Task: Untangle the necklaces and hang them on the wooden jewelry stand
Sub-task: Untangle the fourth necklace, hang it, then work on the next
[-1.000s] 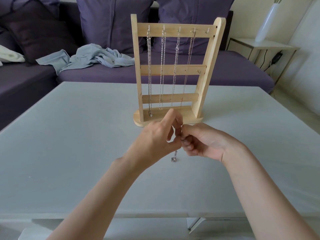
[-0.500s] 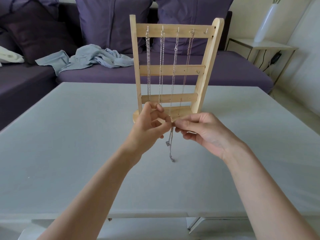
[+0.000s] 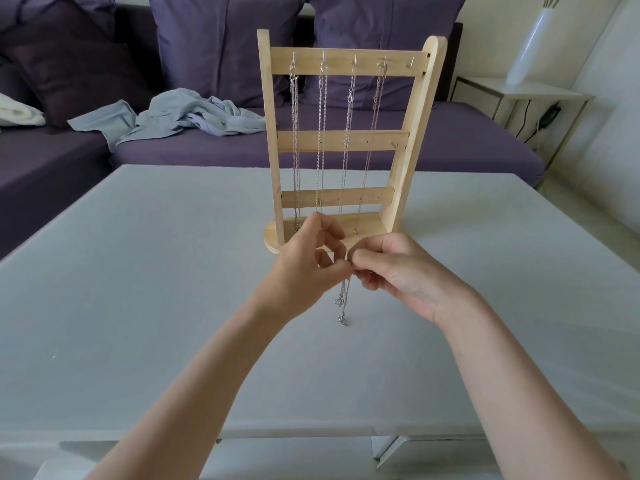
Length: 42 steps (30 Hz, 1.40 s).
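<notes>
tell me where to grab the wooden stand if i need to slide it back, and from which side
Grip the right upright of the wooden stand, coming from the right. It is the broad post, bare of chains, and that side of the table is open. The necklaces hang across the front, so avoid reaching there.

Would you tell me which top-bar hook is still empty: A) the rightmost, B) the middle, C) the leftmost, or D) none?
A: the rightmost hook on the stand is bare, while chains hang from the other four.

Pale unvarnished wooden jewelry stand (image 3: 346, 142), shiny metal necklaces (image 3: 322, 140), matt grey table (image 3: 138, 271), purple cloth sofa (image 3: 450, 140).
</notes>
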Tool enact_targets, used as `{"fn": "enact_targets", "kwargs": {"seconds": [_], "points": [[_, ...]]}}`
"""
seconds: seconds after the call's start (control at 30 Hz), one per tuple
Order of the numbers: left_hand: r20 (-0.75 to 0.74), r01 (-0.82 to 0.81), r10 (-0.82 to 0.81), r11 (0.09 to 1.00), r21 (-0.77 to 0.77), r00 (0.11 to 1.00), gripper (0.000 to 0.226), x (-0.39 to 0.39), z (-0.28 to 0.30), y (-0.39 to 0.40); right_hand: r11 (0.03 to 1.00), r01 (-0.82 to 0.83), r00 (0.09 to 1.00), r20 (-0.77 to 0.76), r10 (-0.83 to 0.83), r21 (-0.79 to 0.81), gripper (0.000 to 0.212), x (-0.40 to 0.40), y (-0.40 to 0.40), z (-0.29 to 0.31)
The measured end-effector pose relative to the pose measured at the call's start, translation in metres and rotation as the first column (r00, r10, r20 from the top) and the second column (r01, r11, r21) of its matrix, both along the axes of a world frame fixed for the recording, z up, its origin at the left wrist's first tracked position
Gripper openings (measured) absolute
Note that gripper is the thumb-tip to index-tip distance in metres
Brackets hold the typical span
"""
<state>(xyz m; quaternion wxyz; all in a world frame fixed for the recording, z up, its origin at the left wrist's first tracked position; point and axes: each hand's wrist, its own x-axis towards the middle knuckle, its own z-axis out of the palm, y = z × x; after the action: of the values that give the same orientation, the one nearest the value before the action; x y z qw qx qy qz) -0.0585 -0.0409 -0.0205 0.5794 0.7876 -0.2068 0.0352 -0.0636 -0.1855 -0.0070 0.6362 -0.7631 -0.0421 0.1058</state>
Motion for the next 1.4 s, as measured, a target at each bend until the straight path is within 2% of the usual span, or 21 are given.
{"fn": "enact_targets", "kwargs": {"seconds": [0.13, 0.23, 0.3, 0.4, 0.47, 0.5, 0.57, 0.67, 0.73, 0.8, 0.87, 0.93, 1.0, 1.07, 1.2, 1.3, 1.4], "points": [[0.183, -0.101, 0.048, 0.951, 0.292, 0.982, 0.023, -0.001, -0.003, 0.000, 0.981, 0.003, 0.998, 0.068, 0.011, -0.195, 0.014, 0.000, -0.002, 0.003], [0.261, -0.205, 0.122, 0.925, 0.321, 0.958, 0.014, -0.002, -0.003, 0.002, 0.982, 0.029, 0.991, 0.131, -0.004, -0.188, 0.015, -0.001, -0.006, 0.006], [0.249, -0.252, 0.186, 0.929, 0.270, 0.951, 0.015, -0.001, -0.002, 0.003, 0.990, 0.067, 0.984, 0.171, -0.045, -0.127, 0.017, 0.000, -0.007, 0.007], [0.163, -0.245, 0.213, 0.945, 0.214, 0.963, 0.022, -0.001, 0.000, 0.004, 0.992, 0.113, 0.981, 0.153, -0.119, 0.050, 0.022, 0.001, -0.004, 0.004], [-0.008, -0.195, 0.199, 0.967, 0.167, 0.980, 0.022, -0.002, 0.002, 0.003, 0.975, 0.138, 0.981, 0.112, -0.159, 0.173, 0.026, 0.003, -0.004, 0.004], [-0.133, -0.153, 0.165, 0.984, 0.094, 0.977, 0.021, -0.003, 0.004, 0.003, 0.963, 0.144, 0.982, 0.087, -0.167, 0.228, 0.027, 0.003, -0.004, 0.004], [-0.380, -0.085, 0.023, 0.985, -0.147, 0.925, 0.022, -0.004, 0.007, 0.003, 0.933, 0.147, 0.986, 0.029, -0.166, 0.328, 0.027, 0.003, -0.005, 0.004], [-0.585, -0.157, -0.206, 0.847, -0.508, 0.784, 0.022, -0.001, 0.010, 0.006, 0.853, 0.155, 0.988, -0.074, -0.137, 0.499, 0.024, 0.004, -0.007, 0.004], [-0.620, -0.231, -0.324, 0.728, -0.646, 0.714, 0.016, 0.002, 0.011, 0.008, 0.751, 0.168, 0.985, -0.143, -0.099, 0.639, 0.021, 0.005, -0.008, 0.003], [-0.615, -0.260, -0.399, 0.652, -0.712, 0.680, 0.009, 0.003, 0.011, 0.011, 0.639, 0.201, 0.976, -0.207, -0.066, 0.743, 0.017, 0.006, -0.009, 0.002], [-0.608, -0.277, -0.421, 0.620, -0.734, 0.673, 0.007, 0.002, 0.011, 0.014, 0.552, 0.229, 0.968, -0.245, -0.044, 0.802, 0.015, 0.007, -0.011, 0.001], [-0.624, -0.305, -0.410, 0.613, -0.728, 0.665, 0.004, 0.003, 0.010, 0.015, 0.511, 0.246, 0.963, -0.266, -0.036, 0.824, 0.012, 0.008, -0.013, 0.000], [-0.654, -0.337, -0.368, 0.633, -0.697, 0.661, 0.004, 0.005, 0.008, 0.015, 0.533, 0.251, 0.961, -0.272, -0.041, 0.808, 0.012, 0.008, -0.013, -0.001], [-0.688, -0.382, -0.288, 0.660, -0.647, 0.666, 0.013, 0.008, 0.004, 0.013, 0.560, 0.251, 0.961, -0.273, -0.047, 0.789, 0.014, 0.007, -0.012, -0.001], [-0.711, -0.487, -0.166, 0.623, -0.612, 0.683, 0.023, 0.011, -0.001, 0.006, 0.554, 0.289, 0.948, -0.314, -0.054, 0.780, 0.018, 0.006, -0.003, -0.003], [-0.687, -0.492, -0.129, 0.604, -0.627, 0.716, 0.024, 0.011, 0.001, 0.001, 0.565, 0.281, 0.944, -0.329, -0.017, 0.776, 0.016, 0.005, 0.004, -0.001], [-0.635, -0.429, -0.066, 0.684, -0.590, 0.769, 0.024, 0.009, 0.002, -0.002, 0.596, 0.230, 0.951, -0.309, 0.031, 0.769, 0.016, 0.005, 0.007, 0.001]]}}
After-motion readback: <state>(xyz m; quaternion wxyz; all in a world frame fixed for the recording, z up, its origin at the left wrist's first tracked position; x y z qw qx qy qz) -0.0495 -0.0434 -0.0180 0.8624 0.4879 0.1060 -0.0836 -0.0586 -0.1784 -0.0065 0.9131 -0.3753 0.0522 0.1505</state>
